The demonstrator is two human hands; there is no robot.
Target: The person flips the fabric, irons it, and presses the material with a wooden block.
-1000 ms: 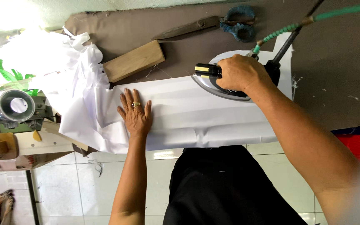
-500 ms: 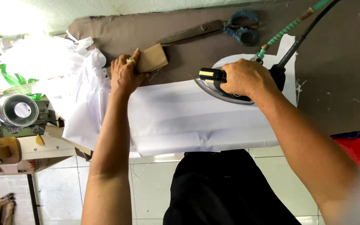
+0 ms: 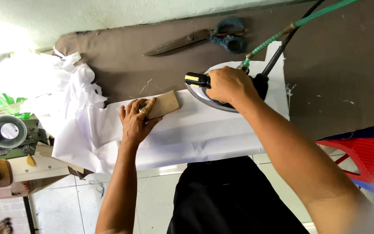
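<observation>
— What covers the middle of the frame?
— White cloth (image 3: 204,134) spread on the brown surface (image 3: 334,78).
— And the iron (image 3: 221,93)?
— On the cloth, upper centre; right hand (image 3: 230,84) closed around its handle.
— The left hand (image 3: 136,121)?
— Flat on a wooden block (image 3: 165,104), fingers spread, seemingly pressing. Scissors (image 3: 200,38) lie at the top.

The white cloth (image 3: 204,134) looks thin, smooth and matt, spread over a brown table cover (image 3: 334,69) of felt-like, faintly fuzzy fabric flecked with lint. The small block (image 3: 164,104) under the left hand (image 3: 136,121) is plain unvarnished wood, and the iron (image 3: 215,93) in the right hand (image 3: 228,84) has a shiny metal base and black plastic handle. The scissors (image 3: 200,38) show dull, dark metal blades, their handles wrapped in worn blue cloth.
</observation>
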